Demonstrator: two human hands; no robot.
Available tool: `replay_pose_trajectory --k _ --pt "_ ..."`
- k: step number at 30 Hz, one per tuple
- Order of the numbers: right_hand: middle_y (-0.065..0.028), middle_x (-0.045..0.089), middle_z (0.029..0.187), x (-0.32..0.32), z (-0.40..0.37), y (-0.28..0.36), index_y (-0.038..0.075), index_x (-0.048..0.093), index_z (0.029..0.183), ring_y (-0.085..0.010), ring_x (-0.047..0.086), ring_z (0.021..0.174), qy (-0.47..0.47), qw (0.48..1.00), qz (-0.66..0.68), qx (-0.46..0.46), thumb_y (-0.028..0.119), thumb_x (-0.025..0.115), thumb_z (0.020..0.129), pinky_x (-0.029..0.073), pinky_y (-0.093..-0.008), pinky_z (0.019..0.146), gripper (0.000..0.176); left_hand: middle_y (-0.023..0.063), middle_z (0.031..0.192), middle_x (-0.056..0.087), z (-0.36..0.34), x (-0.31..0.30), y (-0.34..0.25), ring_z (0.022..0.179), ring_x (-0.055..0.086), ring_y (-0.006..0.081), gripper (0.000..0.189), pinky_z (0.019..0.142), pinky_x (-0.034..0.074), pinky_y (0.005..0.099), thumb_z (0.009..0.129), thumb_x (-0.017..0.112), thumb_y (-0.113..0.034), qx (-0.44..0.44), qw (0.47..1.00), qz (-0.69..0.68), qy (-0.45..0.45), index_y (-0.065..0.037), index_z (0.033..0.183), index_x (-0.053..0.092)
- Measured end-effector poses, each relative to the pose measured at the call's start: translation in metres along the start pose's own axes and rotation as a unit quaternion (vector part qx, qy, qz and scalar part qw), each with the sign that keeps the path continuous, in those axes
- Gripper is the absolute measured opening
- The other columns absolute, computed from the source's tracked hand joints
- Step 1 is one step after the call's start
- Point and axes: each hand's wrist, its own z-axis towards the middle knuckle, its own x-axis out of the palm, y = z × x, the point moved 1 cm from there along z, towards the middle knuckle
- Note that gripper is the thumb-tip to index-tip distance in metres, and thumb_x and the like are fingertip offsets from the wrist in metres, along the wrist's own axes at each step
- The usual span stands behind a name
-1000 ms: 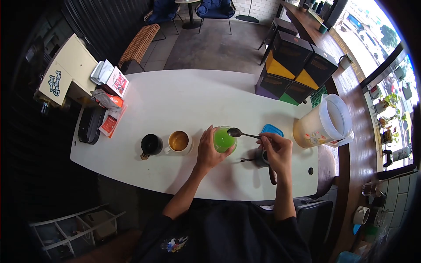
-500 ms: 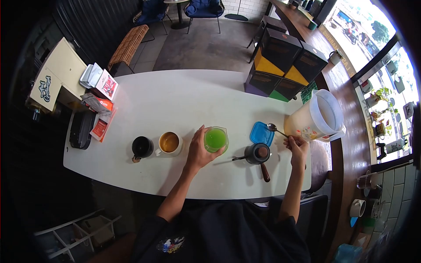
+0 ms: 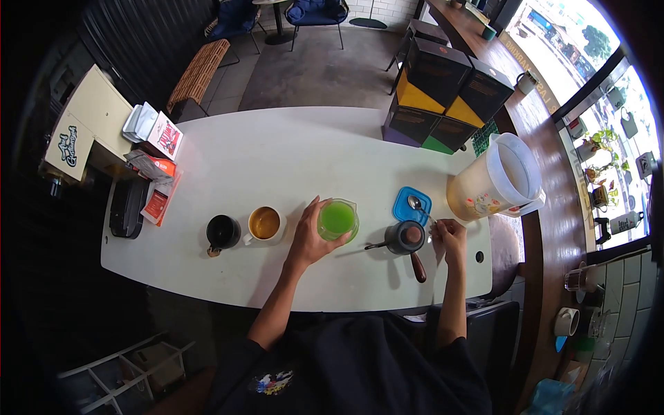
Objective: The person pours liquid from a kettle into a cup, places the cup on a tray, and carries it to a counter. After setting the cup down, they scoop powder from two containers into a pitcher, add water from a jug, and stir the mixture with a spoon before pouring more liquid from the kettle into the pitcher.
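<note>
My left hand (image 3: 309, 233) is wrapped round a clear glass of bright green liquid (image 3: 338, 218) near the middle of the white table. Pinched in my right hand (image 3: 450, 239) is the handle of a metal spoon (image 3: 415, 203), whose bowl overlaps a small blue lid (image 3: 403, 208). Just left of that hand stands a dark pot (image 3: 395, 239) with a brown wooden handle pointing toward me. Left of the glass are a white cup of brown coffee (image 3: 264, 223) and a black cup (image 3: 223, 233).
A large translucent pitcher (image 3: 484, 180) stands at the table's right edge. Behind it, black boxes (image 3: 434, 72) are stacked. Red-and-white packets (image 3: 159, 200) and a black case (image 3: 129, 207) lie at the left end. A wooden counter (image 3: 529, 131) runs along the window.
My right hand has moved left with the spoon, bringing its bowl from beside the pitcher over the blue lid. My left hand keeps its hold on the glass.
</note>
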Motion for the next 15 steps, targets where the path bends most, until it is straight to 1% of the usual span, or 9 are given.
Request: replay_pose_trajectory --k 1,3,4,6,7,9,10,12,15 --pt "-0.0128 0.068 0.082 0.001 0.001 -0.003 -0.007 0.063 0.093 -0.0161 0.065 0.069 0.000 1.000 0.000 0.001 0.010 0.061 0.090 0.052 -0.0261 0.063 0.017 0.0200 0.120 0.058 0.000 -0.001 -0.002 0.123 0.047 0.0397 0.072 0.106 0.038 0.0469 0.068 0.082 -0.032 -0.005 1.000 -0.004 0.005 0.000 0.124 0.049" --pt "-0.0123 0.068 0.081 0.002 0.001 -0.002 -0.007 0.064 0.088 -0.0158 0.064 0.067 -0.015 0.987 -0.145 -0.070 0.012 0.064 0.088 0.051 -0.0291 0.062 0.020 0.0199 0.120 0.058 0.000 -0.003 -0.004 0.125 0.046 0.0398 0.071 0.106 0.037 0.0469 0.068 0.082 -0.032 -0.010 1.000 -0.007 0.012 -0.001 0.123 0.050" --pt "-0.0123 0.068 0.081 0.004 0.000 0.000 -0.007 0.064 0.088 -0.0158 0.064 0.067 -0.016 0.987 -0.144 -0.069 0.012 0.064 0.088 0.051 -0.0291 0.062 0.020 0.0199 0.120 0.058 0.000 -0.004 -0.004 0.125 0.046 0.0398 0.072 0.107 0.037 0.0470 0.068 0.082 -0.032 -0.016 1.000 -0.007 0.015 -0.001 0.123 0.050" --pt "-0.0140 0.067 0.079 0.008 -0.005 0.005 -0.004 0.065 0.086 -0.0194 0.064 0.067 -0.020 0.970 -0.221 -0.101 0.014 0.067 0.084 0.050 -0.0324 0.064 0.019 0.0199 0.120 0.058 0.001 -0.004 -0.003 0.125 0.046 0.0397 0.072 0.107 0.037 0.0470 0.067 0.082 -0.032 -0.020 1.000 -0.007 0.020 -0.001 0.123 0.050" --pt "-0.0140 0.067 0.079 0.007 -0.004 0.003 -0.004 0.065 0.086 -0.0194 0.064 0.067 -0.021 0.970 -0.221 -0.101 0.014 0.067 0.084 0.050 -0.0324 0.064 0.019 0.0201 0.120 0.058 0.000 -0.003 -0.002 0.125 0.046 0.0398 0.072 0.107 0.037 0.0471 0.067 0.082 -0.033 -0.024 1.000 -0.005 0.020 -0.001 0.123 0.050" --pt "-0.0163 0.064 0.078 0.010 -0.005 0.003 -0.001 0.066 0.090 -0.0260 0.063 0.069 -0.014 0.924 -0.325 -0.200 0.011 0.067 0.079 0.049 -0.0359 0.065 0.016 0.0203 0.120 0.058 0.000 -0.002 0.000 0.125 0.046 0.0399 0.073 0.107 0.037 0.0472 0.067 0.082 -0.033 -0.027 0.999 -0.002 0.022 -0.001 0.123 0.050" --pt "-0.0163 0.064 0.078 0.011 -0.007 0.006 -0.001 0.066 0.090 -0.0260 0.063 0.069 -0.015 0.924 -0.325 -0.199 0.011 0.067 0.079 0.049 -0.0359 0.065 0.016 0.0203 0.120 0.059 0.000 -0.002 0.001 0.125 0.046 0.0400 0.073 0.107 0.037 0.0474 0.067 0.082 -0.034 -0.028 0.999 -0.006 0.022 -0.001 0.123 0.050" --pt "-0.0167 0.060 0.078 0.013 -0.014 0.014 0.001 0.064 0.092 -0.0325 0.060 0.071 -0.018 0.899 -0.378 -0.221 0.005 0.064 0.076 0.047 -0.0403 0.066 0.017 0.0204 0.120 0.059 0.001 -0.001 0.001 0.125 0.046 0.0401 0.073 0.106 0.037 0.0475 0.066 0.082 -0.034 -0.028 0.999 -0.011 0.024 -0.001 0.123 0.050" --pt "-0.0155 0.058 0.079 0.017 -0.012 0.011 0.001 0.062 0.093 -0.0334 0.058 0.075 -0.025 0.887 -0.419 -0.194 0.002 0.062 0.075 0.045 -0.0422 0.069 0.019 0.0201 0.119 0.059 0.001 -0.001 0.001 0.124 0.047 0.0393 0.073 0.107 0.037 0.0470 0.067 0.082 -0.035 -0.034 0.999 -0.010 0.027 0.000 0.123 0.050"
